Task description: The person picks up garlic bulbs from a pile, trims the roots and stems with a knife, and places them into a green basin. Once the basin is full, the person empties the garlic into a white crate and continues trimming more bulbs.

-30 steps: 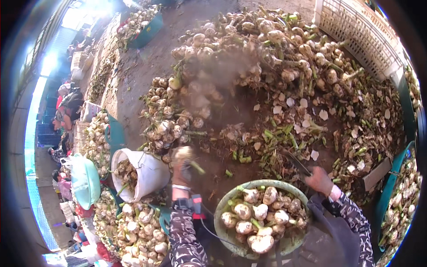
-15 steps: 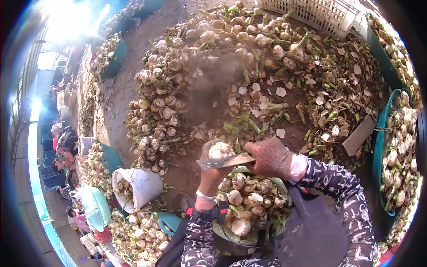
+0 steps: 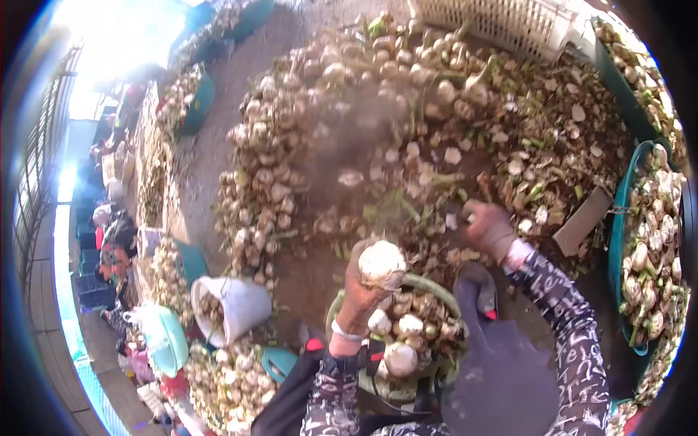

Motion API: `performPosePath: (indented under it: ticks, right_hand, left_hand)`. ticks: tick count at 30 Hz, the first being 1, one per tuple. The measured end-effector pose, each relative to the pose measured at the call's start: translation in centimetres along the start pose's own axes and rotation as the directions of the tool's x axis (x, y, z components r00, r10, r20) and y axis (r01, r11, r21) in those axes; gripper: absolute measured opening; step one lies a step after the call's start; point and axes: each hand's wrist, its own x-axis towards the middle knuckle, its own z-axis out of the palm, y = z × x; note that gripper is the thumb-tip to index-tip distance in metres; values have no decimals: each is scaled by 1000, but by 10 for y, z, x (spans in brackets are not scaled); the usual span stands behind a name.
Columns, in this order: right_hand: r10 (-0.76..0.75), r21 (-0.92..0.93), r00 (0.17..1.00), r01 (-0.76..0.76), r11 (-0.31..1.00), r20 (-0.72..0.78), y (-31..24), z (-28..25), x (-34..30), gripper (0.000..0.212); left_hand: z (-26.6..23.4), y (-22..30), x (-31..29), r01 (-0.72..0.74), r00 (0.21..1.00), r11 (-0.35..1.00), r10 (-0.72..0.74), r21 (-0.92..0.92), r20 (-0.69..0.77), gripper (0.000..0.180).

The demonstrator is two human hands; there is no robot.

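My left hand (image 3: 356, 299) is closed around a garlic bulb (image 3: 382, 263), with the pale flat side turned up. It is above a round pale-green tub (image 3: 333, 314) between my legs. Trimmed garlic bulbs (image 3: 400, 359) with dirty skins lie in the tub. My right hand (image 3: 488, 231) is out to the right over the littered ground, its fingers curled round the knife; motion blurs the blade, which barely shows. A pale disc-like piece (image 3: 350, 177), smeared, appears beyond my left hand.
A large heap of garlic (image 3: 265, 167) curves along the far and left side. A white plastic crate (image 3: 502, 25) stands at the back. At right are a teal tub (image 3: 620, 247) full of bulbs and a flat board (image 3: 584, 221). A white bucket (image 3: 243, 309) lies tipped at left; people sit beyond.
The knife blade lay across the bulb in my left hand before. Now my right hand has swung away to the right and forward, and the bulb shows a pale face. A pale piece has appeared beyond.
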Motion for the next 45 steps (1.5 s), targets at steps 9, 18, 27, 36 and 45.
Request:
performPosePath:
  ticks: [9, 18, 27, 36, 45]
  right_hand:
    - [-5, 281, 990, -36, 959, 142, -29, 22, -25, 40]
    - [-313, 613, 950, 247, 751, 1, -158, -30, -1, 33]
    - [-9, 49, 912, -12, 999, 409, -24, 42, -20, 26]
    - [124, -48, 869, -116, 992, 479, -20, 61, -31, 32]
    - [-155, 211, 900, 73, 975, 408, -69, 64, -18, 29]
  left_hand:
    - [-26, -13, -13, -45, 935, 798, -179, -601, -307, 45]
    - [-56, -57, -35, -208, 900, 608, -188, -766, -393, 49]
    - [-157, 9, -35, -9, 1000, 604, -18, 797, 25, 68]
    - [-385, 16, 66, 406, 913, -440, 161, 801, -375, 46]
    - [-364, -11, -24, 90, 921, 836, 136, 541, -364, 68]
